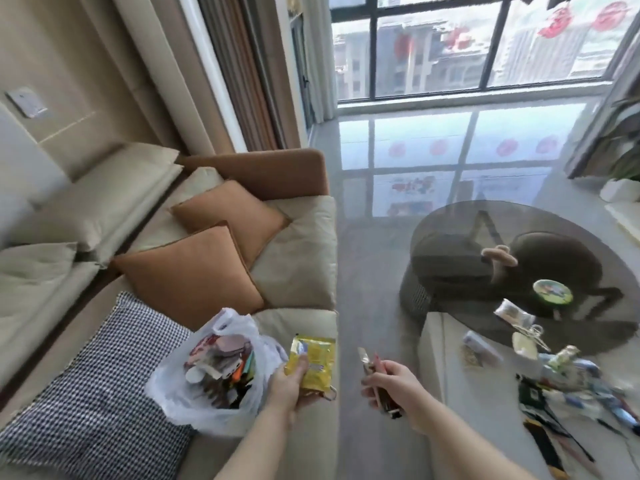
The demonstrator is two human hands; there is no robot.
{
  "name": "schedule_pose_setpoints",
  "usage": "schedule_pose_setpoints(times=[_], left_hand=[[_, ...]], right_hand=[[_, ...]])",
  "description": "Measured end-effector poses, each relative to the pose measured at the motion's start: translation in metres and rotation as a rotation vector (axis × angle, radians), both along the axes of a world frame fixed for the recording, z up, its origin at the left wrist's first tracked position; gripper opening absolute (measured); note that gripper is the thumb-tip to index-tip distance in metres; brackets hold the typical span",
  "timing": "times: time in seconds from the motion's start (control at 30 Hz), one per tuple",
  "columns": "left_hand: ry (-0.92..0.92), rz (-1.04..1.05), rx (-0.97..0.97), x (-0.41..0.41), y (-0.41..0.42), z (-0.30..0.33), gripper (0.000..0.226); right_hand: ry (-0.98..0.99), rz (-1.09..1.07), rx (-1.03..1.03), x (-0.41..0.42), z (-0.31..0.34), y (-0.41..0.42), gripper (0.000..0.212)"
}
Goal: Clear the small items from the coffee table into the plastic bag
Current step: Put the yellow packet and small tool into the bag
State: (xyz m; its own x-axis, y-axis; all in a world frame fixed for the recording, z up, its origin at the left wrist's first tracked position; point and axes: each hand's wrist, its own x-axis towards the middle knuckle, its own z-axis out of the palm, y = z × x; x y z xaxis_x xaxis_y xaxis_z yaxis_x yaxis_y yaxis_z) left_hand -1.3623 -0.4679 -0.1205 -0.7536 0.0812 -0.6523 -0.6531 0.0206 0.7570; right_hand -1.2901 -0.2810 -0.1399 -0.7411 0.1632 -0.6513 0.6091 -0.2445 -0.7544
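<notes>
Head view, at 7 o'clock on the sofa (298, 289): the plastic bag (207, 379) stands open, part-filled. Left hand (291, 382) grips a yellow packet (315, 362) beside it; right hand (388, 386) holds slim dark items (377, 379). Judged step: depositing. Next, both loads drop in; clutter remains on the coffee table (485, 341) at 4 o'clock.

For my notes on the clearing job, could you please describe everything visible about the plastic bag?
The plastic bag is thin, translucent white and crumpled, with a handle loop sticking up. It sits open on the sofa seat beside the checked cushion, already holding many mixed small items. The left hand, gripping a yellow packet, is at its right edge.
</notes>
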Motion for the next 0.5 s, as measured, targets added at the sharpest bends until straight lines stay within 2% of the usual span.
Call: schedule_pose_setpoints(times=[0.23, 0.37, 0.5], left_hand=[[-0.031, 0.263, -0.021, -0.023, -0.121, -0.007, 0.021], [-0.035, 0.336, -0.031, -0.035, -0.16, -0.014, 0.024], [-0.125, 0.386, 0.006, -0.045, -0.191, -0.028, 0.03]], right_hand=[[-0.036, 0.217, -0.012, -0.08, 0.004, -0.113, 0.016], [-0.027, 0.298, 0.034, -0.115, 0.0, -0.164, 0.017], [-0.081, 0.353, 0.067, -0.14, -0.005, -0.204, 0.013]])
